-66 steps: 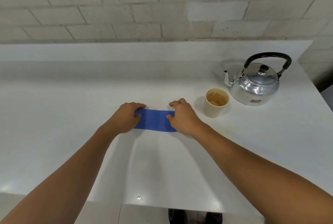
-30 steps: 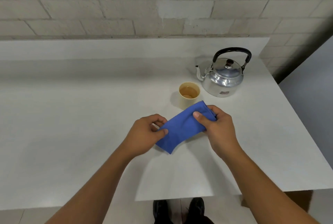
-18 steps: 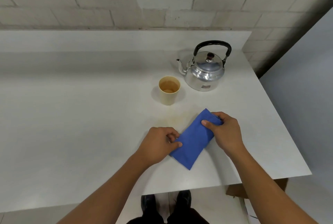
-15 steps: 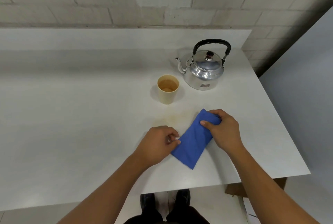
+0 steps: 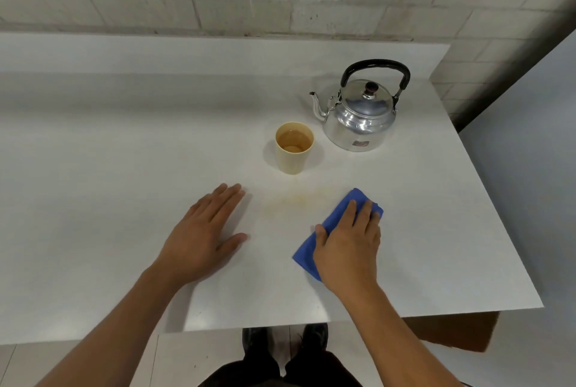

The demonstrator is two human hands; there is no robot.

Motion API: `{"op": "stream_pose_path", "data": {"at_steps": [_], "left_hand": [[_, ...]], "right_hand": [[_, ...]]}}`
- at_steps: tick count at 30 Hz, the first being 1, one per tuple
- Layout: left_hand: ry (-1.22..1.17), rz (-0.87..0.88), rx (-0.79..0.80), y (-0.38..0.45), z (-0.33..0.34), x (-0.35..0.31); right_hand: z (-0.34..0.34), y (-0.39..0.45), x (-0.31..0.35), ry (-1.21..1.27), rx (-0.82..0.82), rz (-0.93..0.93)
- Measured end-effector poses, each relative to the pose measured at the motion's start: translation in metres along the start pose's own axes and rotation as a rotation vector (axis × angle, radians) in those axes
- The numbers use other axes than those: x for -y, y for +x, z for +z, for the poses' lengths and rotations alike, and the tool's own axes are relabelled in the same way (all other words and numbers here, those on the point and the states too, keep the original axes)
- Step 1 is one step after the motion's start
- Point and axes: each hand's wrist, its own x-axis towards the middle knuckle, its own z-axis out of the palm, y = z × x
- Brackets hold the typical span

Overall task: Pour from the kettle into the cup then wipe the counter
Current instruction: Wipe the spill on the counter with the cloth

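With the right hand point(image 5: 347, 246) pressed flat on the blue cloth point(image 5: 335, 227) and the left hand point(image 5: 202, 240) spread on the bench point(image 5: 124, 153), the full cup point(image 5: 294, 147) could be knocked over if the faint stain point(image 5: 299, 198) is wiped too widely.

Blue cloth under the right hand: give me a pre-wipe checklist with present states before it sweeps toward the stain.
1. Cup filled: ok. The cup holds brownish liquid.
2. Kettle set down: ok. The kettle stands upright on the counter, no hand on it.
3. Cloth under control: ok. The right hand lies flat on the blue cloth.
4. Stain located: ok. A faint yellowish stain lies between the hands, in front of the cup.
5. Stain wiped: not ok. The cloth sits to its right, not on it.
6. Sweep path clear: cannot tell. The left hand rests flat, open, left of the stain; the cup stands close behind it.
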Motion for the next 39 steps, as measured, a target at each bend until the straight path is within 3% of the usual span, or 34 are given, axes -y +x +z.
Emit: {"op": "stream_pose_path", "data": {"at_steps": [6, 10, 15, 21, 25, 30, 34, 39], "left_hand": [[0.039, -0.032, 0.032, -0.003, 0.008, 0.006], [0.058, -0.037, 0.034, -0.004, 0.008, 0.006], [0.056, -0.033, 0.038, -0.003, 0.008, 0.006], [0.051, -0.036, 0.033, -0.003, 0.008, 0.007], [0.043, -0.039, 0.032, -0.002, 0.008, 0.007], [0.036, -0.037, 0.025, -0.002, 0.008, 0.007], [0.032, -0.036, 0.017, -0.002, 0.008, 0.007], [0.013, -0.049, 0.015, -0.003, 0.007, 0.006]], "right_hand": [[0.019, -0.005, -0.019, 0.097, -0.012, -0.019], [0.013, 0.021, -0.045, -0.067, -0.042, 0.018], [-0.004, 0.071, -0.05, 0.091, -0.074, 0.005], [0.007, 0.094, -0.029, 0.076, -0.087, -0.196], [0.013, 0.064, -0.017, 0.119, -0.077, -0.46], [0.009, 0.014, -0.056, 0.152, 0.039, -0.743], [-0.007, 0.036, -0.092, 0.212, 0.053, -0.622], [0.006, 0.056, -0.046, 0.175, 0.002, -0.541]]}}
